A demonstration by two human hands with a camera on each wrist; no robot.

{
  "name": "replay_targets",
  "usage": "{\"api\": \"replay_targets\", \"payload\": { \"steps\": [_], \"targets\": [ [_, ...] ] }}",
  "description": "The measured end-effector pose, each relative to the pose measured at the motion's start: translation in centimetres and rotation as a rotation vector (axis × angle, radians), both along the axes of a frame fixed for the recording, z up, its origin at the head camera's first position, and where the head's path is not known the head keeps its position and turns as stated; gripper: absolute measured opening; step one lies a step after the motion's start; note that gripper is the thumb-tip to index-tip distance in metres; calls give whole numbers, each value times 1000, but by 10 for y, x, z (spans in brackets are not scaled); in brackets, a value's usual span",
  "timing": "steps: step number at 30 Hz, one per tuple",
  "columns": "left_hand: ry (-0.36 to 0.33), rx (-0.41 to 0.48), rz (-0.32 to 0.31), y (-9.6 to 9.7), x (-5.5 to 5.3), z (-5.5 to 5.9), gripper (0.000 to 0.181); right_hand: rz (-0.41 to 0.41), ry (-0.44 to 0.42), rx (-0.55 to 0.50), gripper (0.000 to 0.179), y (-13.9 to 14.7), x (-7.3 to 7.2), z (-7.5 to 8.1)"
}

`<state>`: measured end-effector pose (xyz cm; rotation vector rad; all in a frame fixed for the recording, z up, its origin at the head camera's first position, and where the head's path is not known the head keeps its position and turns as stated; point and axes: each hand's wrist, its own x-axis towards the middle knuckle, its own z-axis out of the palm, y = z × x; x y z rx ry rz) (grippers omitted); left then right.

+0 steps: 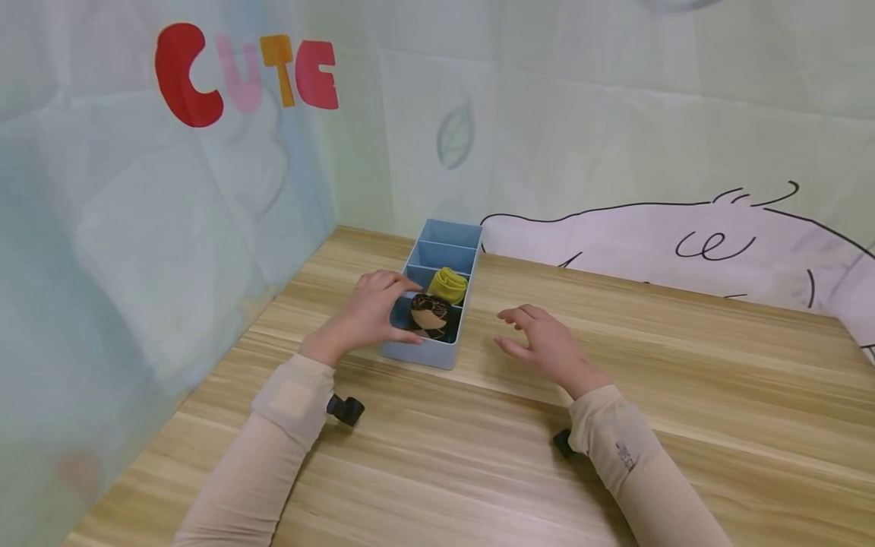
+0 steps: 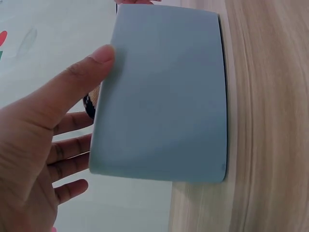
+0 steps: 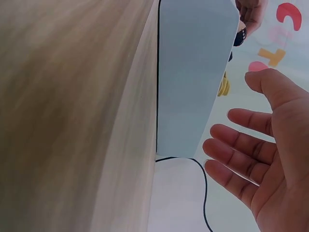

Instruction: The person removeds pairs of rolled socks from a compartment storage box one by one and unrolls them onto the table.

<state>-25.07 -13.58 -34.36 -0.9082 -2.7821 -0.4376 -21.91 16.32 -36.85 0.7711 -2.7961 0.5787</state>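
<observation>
Black-and-tan rolled cloth [image 1: 429, 316] and yellow rolled cloth [image 1: 447, 285] kept apart, presumably, by blue organizer's [image 1: 425, 353] dividers [image 1: 446, 244] near bench's [image 1: 437, 463] back-left corner; nothing gripped, left hand [image 1: 365, 311] relaxed over near end, right hand [image 1: 547, 346] loose alongside.

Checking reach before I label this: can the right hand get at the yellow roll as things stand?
Probably yes: the right hand is free, and the yellow roll shows above the rim of the blue box; only its side wall stands between.
</observation>
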Motion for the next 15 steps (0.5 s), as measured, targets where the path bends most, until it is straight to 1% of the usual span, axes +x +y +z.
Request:
{"api": "replay_targets", "payload": {
  "steps": [9,15],
  "targets": [
    [-40,-32,28,-6,0,5,81,11,24,-6,42,-6,-3,2],
    [-43,-53,45,-9,0,6,80,33,30,-10,40,-12,-5,4]
  ]
}}
